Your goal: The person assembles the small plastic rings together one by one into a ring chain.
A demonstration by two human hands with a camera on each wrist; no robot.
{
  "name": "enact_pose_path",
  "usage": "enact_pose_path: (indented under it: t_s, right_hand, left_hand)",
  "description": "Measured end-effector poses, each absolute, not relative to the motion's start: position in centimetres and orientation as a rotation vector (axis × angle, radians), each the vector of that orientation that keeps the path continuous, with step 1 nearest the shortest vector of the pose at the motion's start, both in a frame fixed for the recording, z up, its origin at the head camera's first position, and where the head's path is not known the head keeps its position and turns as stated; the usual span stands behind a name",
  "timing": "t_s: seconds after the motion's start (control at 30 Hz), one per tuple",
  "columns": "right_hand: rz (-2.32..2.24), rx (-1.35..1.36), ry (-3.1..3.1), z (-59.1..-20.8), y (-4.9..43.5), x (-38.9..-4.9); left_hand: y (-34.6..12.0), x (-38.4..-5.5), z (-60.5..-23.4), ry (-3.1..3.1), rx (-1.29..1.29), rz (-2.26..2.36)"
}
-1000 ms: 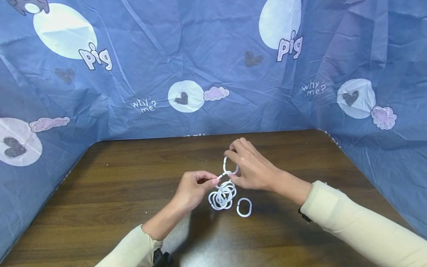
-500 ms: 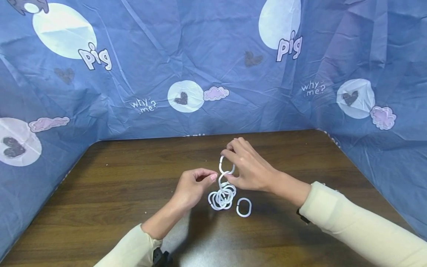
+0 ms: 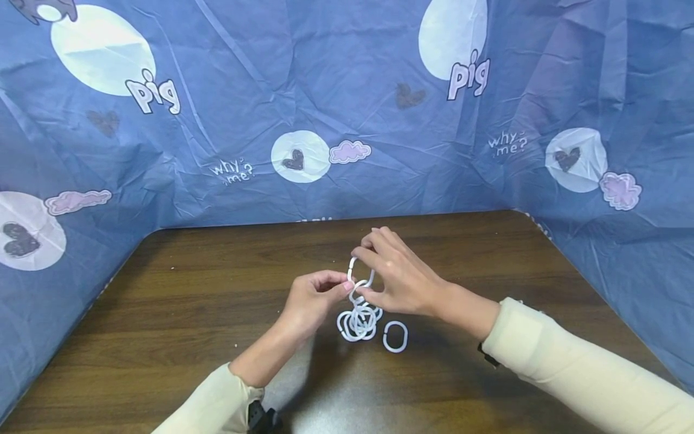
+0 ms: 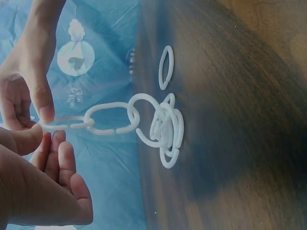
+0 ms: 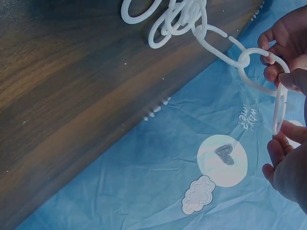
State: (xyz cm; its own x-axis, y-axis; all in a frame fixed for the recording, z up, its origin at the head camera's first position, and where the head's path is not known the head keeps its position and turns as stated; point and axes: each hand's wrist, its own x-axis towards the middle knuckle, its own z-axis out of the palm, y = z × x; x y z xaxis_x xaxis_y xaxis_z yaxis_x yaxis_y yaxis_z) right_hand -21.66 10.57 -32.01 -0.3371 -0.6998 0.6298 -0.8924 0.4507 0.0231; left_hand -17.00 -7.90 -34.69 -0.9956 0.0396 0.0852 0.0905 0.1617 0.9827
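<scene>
Between finger and thumb my right hand point(image 3: 400, 276) holds up the top link point(image 3: 350, 265) of a white plastic chain. My left hand point(image 3: 311, 301) pinches the chain from the left, where the top link meets the one below; both hands' fingertips surround this joint in the right wrist view. From there linked white ovals run down to a heap of links point(image 3: 360, 328) on the table, shown stretched out in the left wrist view by a hanging link point(image 4: 110, 104). One separate oval link point(image 3: 385, 340) with a small gap in its side lies right of the heap.
The dark wood-grain table point(image 3: 190, 337) spreads around the heap. A blue printed cloth point(image 3: 228, 108) rises behind the table and along both sides. Dark devices sit at both wrists, including one by the left sleeve point(image 3: 211, 401).
My left fingers let go of a link, stood apart from the chain half a second ago, and now pinch it again. My right hand has shifted slightly left with the top link.
</scene>
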Motion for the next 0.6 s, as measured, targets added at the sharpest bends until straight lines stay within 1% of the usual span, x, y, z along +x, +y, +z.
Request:
enact_pose_path:
  t_s: [0.6]
  right_hand:
    - [0.575, 1.272, -2.186, -31.89, 11.16, -21.55]
  left_hand:
    - [-7.99, -17.35, -34.52, -2.187, -0.033, -2.079]
